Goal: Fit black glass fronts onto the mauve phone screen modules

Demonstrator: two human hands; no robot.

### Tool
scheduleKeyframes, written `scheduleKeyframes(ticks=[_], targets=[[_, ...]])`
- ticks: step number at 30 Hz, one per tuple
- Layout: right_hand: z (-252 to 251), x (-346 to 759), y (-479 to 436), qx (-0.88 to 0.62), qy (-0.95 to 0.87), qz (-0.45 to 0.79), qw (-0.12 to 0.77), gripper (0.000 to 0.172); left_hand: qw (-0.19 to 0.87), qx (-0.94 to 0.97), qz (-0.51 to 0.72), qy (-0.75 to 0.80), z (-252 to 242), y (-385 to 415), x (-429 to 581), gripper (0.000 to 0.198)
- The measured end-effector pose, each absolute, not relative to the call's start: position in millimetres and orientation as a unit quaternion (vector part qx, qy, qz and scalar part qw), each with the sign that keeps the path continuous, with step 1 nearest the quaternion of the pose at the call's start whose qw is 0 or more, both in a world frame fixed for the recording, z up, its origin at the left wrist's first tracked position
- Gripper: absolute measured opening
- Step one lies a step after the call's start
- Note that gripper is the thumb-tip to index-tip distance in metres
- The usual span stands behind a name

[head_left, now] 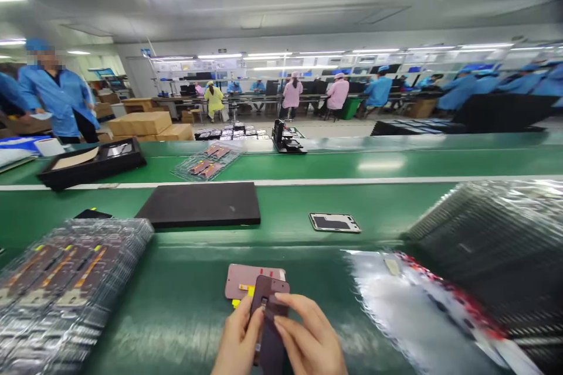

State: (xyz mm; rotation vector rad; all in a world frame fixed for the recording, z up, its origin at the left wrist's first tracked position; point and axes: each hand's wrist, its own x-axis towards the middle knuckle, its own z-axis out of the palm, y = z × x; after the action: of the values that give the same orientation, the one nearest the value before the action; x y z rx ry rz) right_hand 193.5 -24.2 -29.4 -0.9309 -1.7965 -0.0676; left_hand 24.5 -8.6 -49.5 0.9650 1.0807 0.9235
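Observation:
At the bottom centre both my hands grip a dark, purplish phone panel [266, 296] held upright over the green bench. My left hand [238, 341] wraps its left edge. My right hand [308, 337] closes on its right side, thumb pressed on the front near a small connector. Just behind it a pink panel [243, 278] with yellow tabs lies flat on the bench.
A stack of clear trays with parts [61, 287] sits at left, a dark tray stack [497, 240] and a shiny film sheet [413, 304] at right. A black mat [200, 205], a phone frame [335, 222] and a black tray [92, 161] lie on the green conveyor [396, 158]. A person in blue [57, 96] stands far left; others work behind.

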Motion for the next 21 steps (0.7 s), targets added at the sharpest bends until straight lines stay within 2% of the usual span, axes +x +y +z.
scheduleKeyframes(ticks=[4, 6, 8, 12, 14, 18, 21], targets=[[-19.8, 194.2, -18.4, -0.472, -0.676, 0.126, 0.552, 0.013, 0.675, 0.465, 0.358, 0.448, -35.5, -5.4, 25.7, 0.061], [-18.7, 198.6, -9.8, -0.504, -0.632, 0.182, 0.56, 0.015, 0.691, 0.472, 0.317, 0.446, -30.5, -8.0, 26.3, 0.063], [-18.5, 202.8, -1.5, -0.51, -0.615, 0.227, 0.556, 0.021, 0.69, 0.484, 0.283, 0.457, -29.1, -11.4, 26.1, 0.065], [-14.8, 207.6, 3.5, -0.486, -0.654, 0.267, 0.514, 0.018, 0.679, 0.524, 0.247, 0.45, -31.1, -16.1, 22.6, 0.057], [-12.7, 207.8, 0.5, -0.466, -0.696, 0.214, 0.503, 0.017, 0.677, 0.537, 0.241, 0.442, -31.1, -17.3, 21.0, 0.052], [-14.7, 202.4, -11.6, -0.427, -0.754, -0.057, 0.496, 0.019, 0.674, 0.527, 0.268, 0.443, -29.9, -18.2, 23.9, 0.05], [-15.7, 195.5, -22.8, -0.384, -0.788, -0.168, 0.45, 0.022, 0.666, 0.494, 0.314, 0.463, -27.5, -17.4, 31.5, 0.055]])
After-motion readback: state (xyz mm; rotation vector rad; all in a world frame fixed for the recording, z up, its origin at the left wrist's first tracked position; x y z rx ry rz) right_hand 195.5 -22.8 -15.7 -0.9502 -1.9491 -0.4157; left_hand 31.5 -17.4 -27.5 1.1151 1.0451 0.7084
